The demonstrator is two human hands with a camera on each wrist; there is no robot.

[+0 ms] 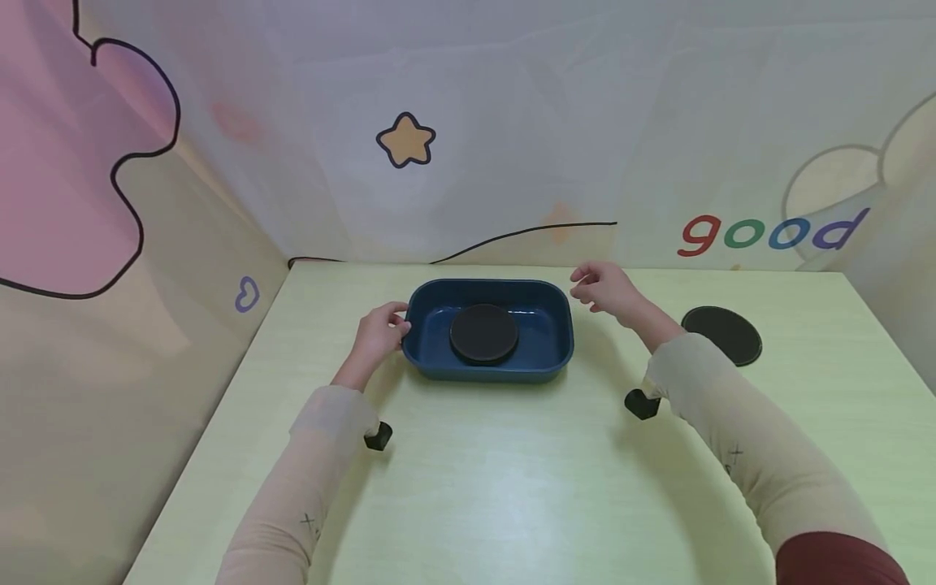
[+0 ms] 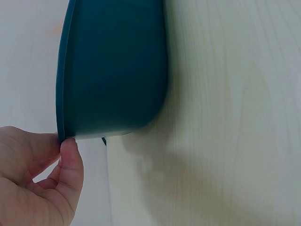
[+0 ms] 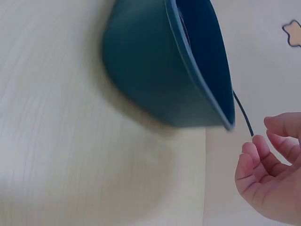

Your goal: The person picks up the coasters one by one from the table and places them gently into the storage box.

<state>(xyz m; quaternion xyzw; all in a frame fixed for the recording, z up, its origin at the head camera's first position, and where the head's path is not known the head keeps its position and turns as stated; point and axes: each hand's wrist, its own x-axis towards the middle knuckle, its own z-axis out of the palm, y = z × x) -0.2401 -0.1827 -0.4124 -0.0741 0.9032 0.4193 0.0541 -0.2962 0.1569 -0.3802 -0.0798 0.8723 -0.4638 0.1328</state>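
Observation:
A dark blue rectangular dish (image 1: 486, 375) with rounded corners sits toward the back of the table. Inside it lies a round black disc (image 1: 484, 333). My left hand (image 1: 382, 331) pinches the dish's rim at its left end between thumb and fingers; the left wrist view shows the thumb (image 2: 70, 157) against the rim of the dish (image 2: 113, 61). Just off the dish's right end is my right hand (image 1: 605, 288), its fingers loosely bent and holding nothing. In the right wrist view a gap separates those fingers (image 3: 254, 155) from the dish's corner (image 3: 146, 70).
A flat black disc (image 1: 724, 335) lies on the table (image 1: 497, 471) at the right, partly behind the right sleeve. Behind the table rises a printed backdrop (image 1: 512, 146) with a star and the word "good". Small black pieces (image 1: 379, 436) hang under both wrists.

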